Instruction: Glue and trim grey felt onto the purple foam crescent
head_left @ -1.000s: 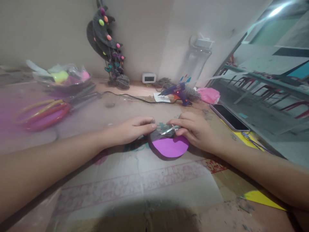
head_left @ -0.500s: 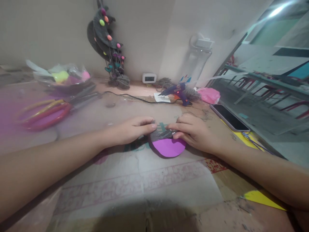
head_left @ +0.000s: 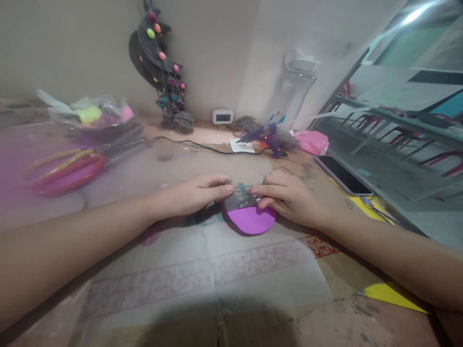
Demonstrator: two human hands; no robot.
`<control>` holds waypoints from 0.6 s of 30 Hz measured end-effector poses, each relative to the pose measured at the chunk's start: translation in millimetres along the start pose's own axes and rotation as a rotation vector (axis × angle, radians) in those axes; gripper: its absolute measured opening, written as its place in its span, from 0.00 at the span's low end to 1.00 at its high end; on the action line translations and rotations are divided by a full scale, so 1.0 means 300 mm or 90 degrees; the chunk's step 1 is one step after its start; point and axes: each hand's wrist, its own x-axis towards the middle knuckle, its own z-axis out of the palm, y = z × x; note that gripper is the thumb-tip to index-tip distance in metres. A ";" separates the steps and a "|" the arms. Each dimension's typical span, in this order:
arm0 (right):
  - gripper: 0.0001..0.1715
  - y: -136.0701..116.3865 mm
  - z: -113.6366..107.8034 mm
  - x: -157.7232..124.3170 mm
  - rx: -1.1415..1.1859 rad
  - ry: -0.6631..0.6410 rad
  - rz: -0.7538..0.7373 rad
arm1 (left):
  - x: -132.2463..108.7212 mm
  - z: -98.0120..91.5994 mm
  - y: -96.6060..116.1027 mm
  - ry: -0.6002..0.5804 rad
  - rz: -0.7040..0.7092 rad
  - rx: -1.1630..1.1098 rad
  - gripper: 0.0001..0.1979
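Low over the worktable is a purple rounded card piece (head_left: 252, 221), its upper part covered by grey yarn (head_left: 237, 203). My left hand (head_left: 206, 192) closes its thumb and fingers on the covered left edge of the card. At the right edge, my right hand (head_left: 285, 197) is closed, with thumb and fingertips pinching the grey yarn against the card. A shiny patch shows on the yarn beside my right fingertips. My fingers partly hide both upper ends of the piece.
Behind my hands stand a glue gun (head_left: 269, 139) with a lit red light, a small digital clock (head_left: 222, 116) and a clear bottle (head_left: 294, 91). Scissors (head_left: 72, 173) lie left, near a plastic-wrapped bowl (head_left: 94, 115). A phone (head_left: 343, 176) lies right. A grey crescent ornament (head_left: 154, 53) hangs behind.
The grey yarn near my right fingertips now lies flatter against the card, and more of its shiny patch shows. Both hands stay in nearly the same place.
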 end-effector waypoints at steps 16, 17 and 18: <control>0.19 -0.017 -0.003 0.001 0.048 -0.031 0.034 | 0.001 0.000 0.005 0.000 0.001 0.021 0.16; 0.19 -0.018 -0.004 0.000 0.046 -0.035 0.037 | 0.001 0.000 0.004 0.000 0.003 0.023 0.16; 0.19 -0.018 -0.004 0.000 0.045 -0.036 0.039 | 0.001 -0.001 0.004 -0.001 0.004 0.023 0.16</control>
